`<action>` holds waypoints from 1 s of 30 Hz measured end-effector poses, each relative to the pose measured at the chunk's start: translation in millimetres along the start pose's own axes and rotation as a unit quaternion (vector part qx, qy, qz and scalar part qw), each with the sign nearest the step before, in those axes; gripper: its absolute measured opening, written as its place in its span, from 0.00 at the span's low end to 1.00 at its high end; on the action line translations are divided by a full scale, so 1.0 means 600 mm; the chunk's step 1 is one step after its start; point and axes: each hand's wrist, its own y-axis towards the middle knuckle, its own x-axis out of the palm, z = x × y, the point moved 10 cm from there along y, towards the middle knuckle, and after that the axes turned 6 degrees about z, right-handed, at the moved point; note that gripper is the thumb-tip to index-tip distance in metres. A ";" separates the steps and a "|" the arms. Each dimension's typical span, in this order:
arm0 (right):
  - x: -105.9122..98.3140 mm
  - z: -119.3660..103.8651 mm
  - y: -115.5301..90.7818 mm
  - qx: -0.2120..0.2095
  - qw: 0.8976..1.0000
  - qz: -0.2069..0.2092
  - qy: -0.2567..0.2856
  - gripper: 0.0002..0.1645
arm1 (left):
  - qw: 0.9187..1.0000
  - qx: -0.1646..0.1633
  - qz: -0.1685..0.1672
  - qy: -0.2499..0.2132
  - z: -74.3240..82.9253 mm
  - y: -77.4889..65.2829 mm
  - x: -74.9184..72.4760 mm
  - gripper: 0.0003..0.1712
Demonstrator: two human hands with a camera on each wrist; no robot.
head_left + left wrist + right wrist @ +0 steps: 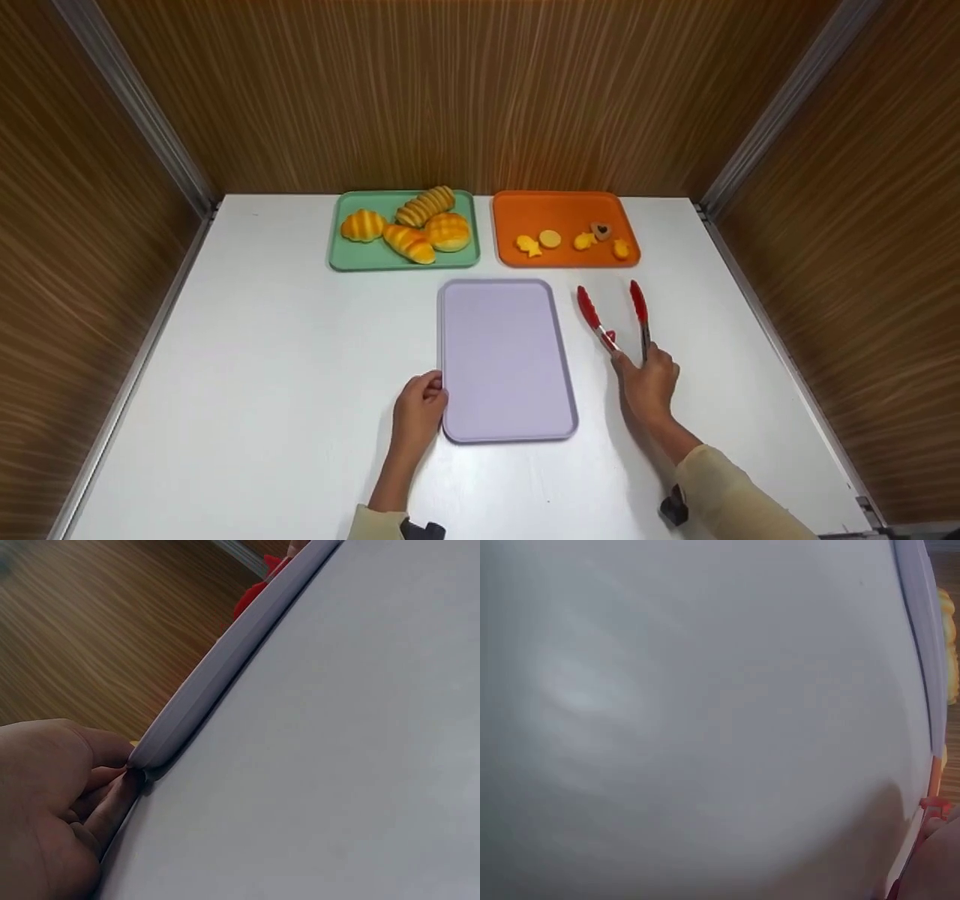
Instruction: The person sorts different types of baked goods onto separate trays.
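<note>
My left hand (pixel 420 409) is at the left edge of a pale purple tray (pixel 506 360). In the left wrist view its thumb and fingers pinch the tray's raised rim (pixel 202 682). To the right of that tray, my right hand (pixel 649 386) grips a pair of tongs (pixel 589 309) with red tips and metal arms. The tongs' arms are spread apart and point toward the back, short of the orange tray (pixel 559 214). Only part of the right hand (pixel 939 862) appears in the right wrist view, at the lower right corner.
On the orange tray lie several small pieces, among them a yellow fish shape (pixel 528 245), a round yellow piece (pixel 550 239) and a brown heart (pixel 601 231). A green tray (pixel 352 259) beside it bears several bread rolls (pixel 448 232). Wood-patterned walls (pixel 450 97) enclose the white table (pixel 262 360).
</note>
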 end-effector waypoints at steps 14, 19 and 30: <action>0.012 0.007 -0.004 0.026 0.999 0.001 0.023 0.44 | 1.000 -0.006 0.005 0.003 -0.005 0.002 0.001 0.17; 0.013 0.008 -0.003 0.030 0.999 -0.004 0.037 0.45 | 1.000 -0.011 0.001 0.001 -0.004 0.005 0.001 0.17; -0.001 0.016 -0.005 0.029 0.999 -0.022 0.026 0.44 | 1.000 -0.021 -0.001 -0.014 0.001 -0.008 0.008 0.18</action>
